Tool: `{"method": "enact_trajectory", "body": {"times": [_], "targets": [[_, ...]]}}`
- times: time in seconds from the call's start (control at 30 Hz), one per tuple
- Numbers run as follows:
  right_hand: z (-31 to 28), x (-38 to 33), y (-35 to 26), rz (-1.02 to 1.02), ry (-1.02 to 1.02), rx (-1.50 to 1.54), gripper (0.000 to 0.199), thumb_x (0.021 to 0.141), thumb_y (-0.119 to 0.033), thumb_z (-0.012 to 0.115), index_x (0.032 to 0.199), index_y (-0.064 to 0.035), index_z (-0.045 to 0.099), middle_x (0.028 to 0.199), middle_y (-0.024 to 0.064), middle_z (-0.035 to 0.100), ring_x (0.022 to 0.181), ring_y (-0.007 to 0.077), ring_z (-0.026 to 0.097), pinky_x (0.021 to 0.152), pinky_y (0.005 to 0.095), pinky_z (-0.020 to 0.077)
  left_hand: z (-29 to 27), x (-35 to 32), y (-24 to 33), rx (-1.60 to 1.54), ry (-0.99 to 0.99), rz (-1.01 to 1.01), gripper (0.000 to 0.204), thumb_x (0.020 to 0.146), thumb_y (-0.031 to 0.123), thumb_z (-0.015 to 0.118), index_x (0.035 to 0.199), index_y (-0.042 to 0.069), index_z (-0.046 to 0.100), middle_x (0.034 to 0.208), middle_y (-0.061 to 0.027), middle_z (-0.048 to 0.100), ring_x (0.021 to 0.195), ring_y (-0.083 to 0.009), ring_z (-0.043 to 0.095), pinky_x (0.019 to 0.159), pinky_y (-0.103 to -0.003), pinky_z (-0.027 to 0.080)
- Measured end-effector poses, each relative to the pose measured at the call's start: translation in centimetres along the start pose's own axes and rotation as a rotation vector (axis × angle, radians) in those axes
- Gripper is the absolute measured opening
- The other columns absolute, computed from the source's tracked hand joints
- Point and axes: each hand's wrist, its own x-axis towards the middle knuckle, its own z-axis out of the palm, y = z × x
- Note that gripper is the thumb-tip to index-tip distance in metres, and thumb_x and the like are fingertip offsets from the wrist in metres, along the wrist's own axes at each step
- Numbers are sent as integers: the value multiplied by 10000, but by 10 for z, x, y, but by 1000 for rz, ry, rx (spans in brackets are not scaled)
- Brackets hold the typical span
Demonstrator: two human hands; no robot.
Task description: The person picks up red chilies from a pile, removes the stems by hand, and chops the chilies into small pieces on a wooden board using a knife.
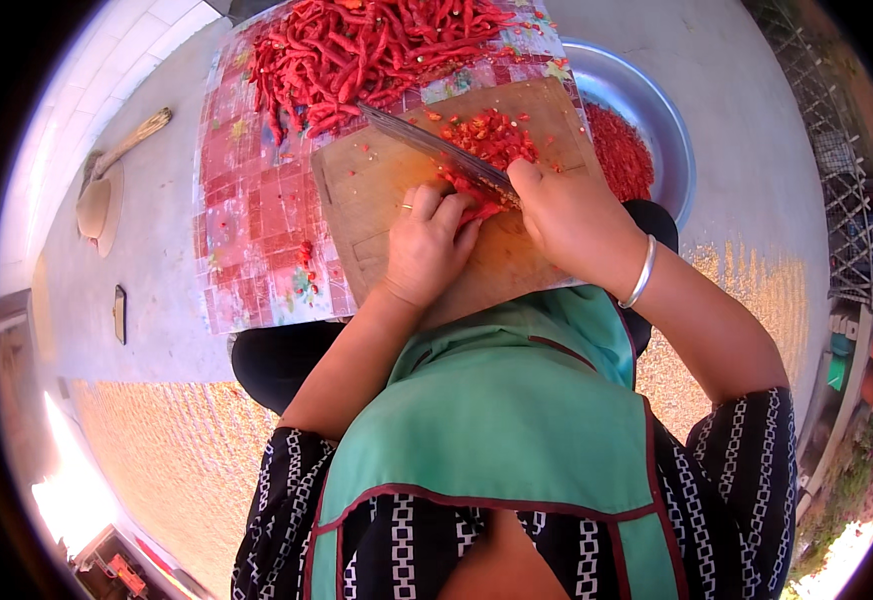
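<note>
My right hand [566,212] grips the handle end of a large knife [434,146], whose dark blade slants up and left across a wooden cutting board [361,195]. Just left of the blade, my left hand [426,243] is closed, fingers curled over red chili peppers [478,207] lying on the board. Chopped chili [491,135] is heaped on the far side of the blade. A large pile of whole red chilies [356,55] covers the far part of the table. The knife's handle is hidden inside my right fist.
A checkered cloth [246,200] covers the low table. At its right, a metal basin [668,150] holds chopped chili. A hat [99,210], a wooden-handled tool [136,140] and a phone-like object [119,314] lie on the ground at left. A lattice fence [846,210] runs along the right.
</note>
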Motion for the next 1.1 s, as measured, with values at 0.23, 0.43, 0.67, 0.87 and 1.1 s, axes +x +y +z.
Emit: {"method": "enact_trajectory", "body": {"times": [0.23, 0.43, 0.67, 0.87, 1.1], "targets": [[-38, -21, -21, 31, -149, 73, 155, 815, -9, 536, 919, 19, 425, 748, 222, 580, 676, 403, 600, 547, 476, 470, 0, 2, -1, -16, 14, 45, 262, 705, 112, 773, 940, 88, 661, 1018, -122, 582, 932, -322, 582, 768, -399, 517], [-17, -19, -18, 23, -94, 29, 175, 816, -20, 538, 944, 28, 428, 715, 196, 587, 628, 397, 601, 546, 471, 473, -2, 2, 1, -20, 85, 32, 272, 694, 124, 790, 933, 95, 662, 985, -116, 586, 911, -328, 570, 739, -396, 510], [-29, -16, -19, 17, -75, -11, 188, 812, -38, 560, 946, 9, 437, 728, 188, 593, 661, 379, 612, 552, 456, 477, -6, 2, -8, -62, 14, 76, 210, 676, 99, 773, 845, 95, 648, 923, -85, 585, 842, -305, 568, 710, -390, 506], [-30, -11, -16, -72, 1, -8, 197, 791, -27, 576, 930, -9, 439, 657, 166, 586, 588, 373, 606, 502, 446, 469, -8, 13, -7, -71, -60, 28, 188, 663, 104, 762, 802, 88, 636, 899, -78, 588, 824, -297, 573, 682, -396, 503], [-7, 10, -14, 64, -226, -73, 148, 820, -43, 533, 927, 1, 441, 777, 189, 609, 676, 363, 644, 561, 449, 500, -5, 8, -12, -117, -57, 33, 199, 653, 103, 769, 805, 84, 643, 912, -85, 598, 837, -301, 577, 690, -396, 506]]}}
